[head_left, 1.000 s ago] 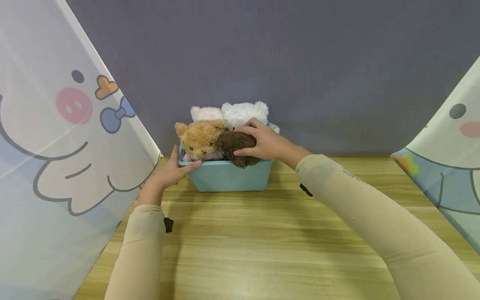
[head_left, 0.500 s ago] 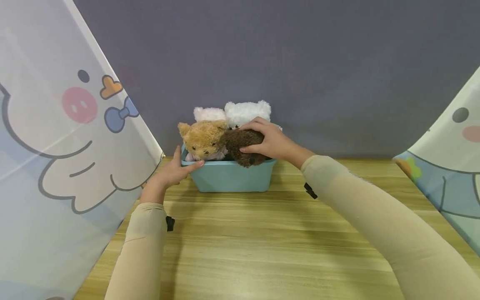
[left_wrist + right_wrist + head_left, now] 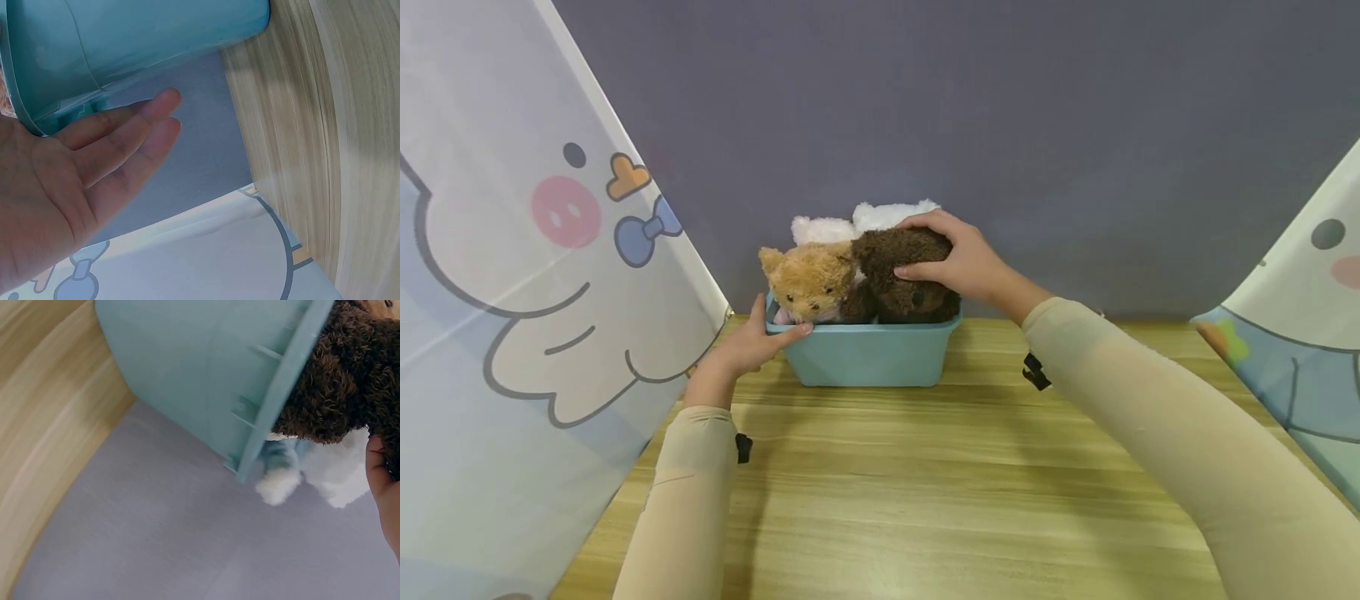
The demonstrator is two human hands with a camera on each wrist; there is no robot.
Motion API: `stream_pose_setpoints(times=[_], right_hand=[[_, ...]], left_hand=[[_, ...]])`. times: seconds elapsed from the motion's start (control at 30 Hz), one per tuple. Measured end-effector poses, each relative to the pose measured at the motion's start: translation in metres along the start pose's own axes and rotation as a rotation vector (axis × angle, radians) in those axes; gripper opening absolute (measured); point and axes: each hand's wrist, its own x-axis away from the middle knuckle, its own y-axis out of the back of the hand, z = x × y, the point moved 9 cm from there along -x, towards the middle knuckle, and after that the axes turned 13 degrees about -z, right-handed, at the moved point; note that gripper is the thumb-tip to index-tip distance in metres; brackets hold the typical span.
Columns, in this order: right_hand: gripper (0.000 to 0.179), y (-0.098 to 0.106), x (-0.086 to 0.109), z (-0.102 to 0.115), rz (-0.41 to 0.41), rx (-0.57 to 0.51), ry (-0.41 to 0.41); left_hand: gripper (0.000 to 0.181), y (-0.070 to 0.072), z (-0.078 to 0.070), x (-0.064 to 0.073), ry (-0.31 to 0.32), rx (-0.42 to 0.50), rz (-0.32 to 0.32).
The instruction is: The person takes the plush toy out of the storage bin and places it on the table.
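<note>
A brown teddy bear (image 3: pixel 887 262) sits in the front right of a light blue plastic bin (image 3: pixel 868 357). My right hand (image 3: pixel 966 254) grips the bear's head from the right, thumb in front and fingers over the top. At the bin's front left corner is my left hand (image 3: pixel 747 343), its thumb lying along the rim. In the left wrist view this hand's fingers (image 3: pixel 128 147) extend loosely beside the bin's outer wall. A tan plush bear (image 3: pixel 808 277) fills the front left of the bin, facing me. Two white plush toys (image 3: pixel 887 217) stick up behind, partly hidden.
The bin stands on a wood-grain table (image 3: pixel 887 467) against a grey back panel (image 3: pixel 1000 125). Cartoon-printed cloth (image 3: pixel 490 250) slopes in along the left, with another printed cloth (image 3: pixel 1322 333) at the right. A white plush paw (image 3: pixel 278 484) hangs over the bin's edge.
The brown bear has turned from tipped over the front rim to more upright inside the bin, shifting right with my right hand. My left hand keeps its place at the corner.
</note>
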Motion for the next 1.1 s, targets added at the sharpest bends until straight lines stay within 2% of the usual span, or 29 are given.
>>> stream_pose_setpoints(times=[0.23,0.33,0.5,0.63,0.73,0.9,1.1], right_hand=[[0.063,0.029,-0.004,0.024,-0.05,-0.017,0.024],[0.061,0.046,-0.005,0.031,-0.078,-0.04,0.009],[0.062,0.083,-0.007,0.033,-0.171,-0.101,-0.051],[0.064,0.115,-0.011,0.034,-0.26,-0.17,-0.058],[0.065,0.133,-0.012,0.033,-0.297,-0.162,-0.064],[0.067,0.146,-0.013,0.026,-0.299,-0.091,-0.086],[0.067,0.149,-0.012,0.018,-0.32,-0.107,-0.099]], left_hand=[[0.136,0.001,0.001,-0.001,0.005,-0.014,0.008],[0.137,0.001,0.002,-0.001,0.004,-0.011,0.012],[0.136,0.001,0.003,-0.002,0.01,0.012,0.02],[0.136,0.001,0.004,-0.003,0.013,0.037,0.024],[0.136,0.003,0.006,-0.005,0.009,0.045,0.021],[0.135,0.003,0.011,-0.007,0.019,0.052,0.02],[0.136,0.003,0.013,-0.011,0.014,0.069,0.036]])
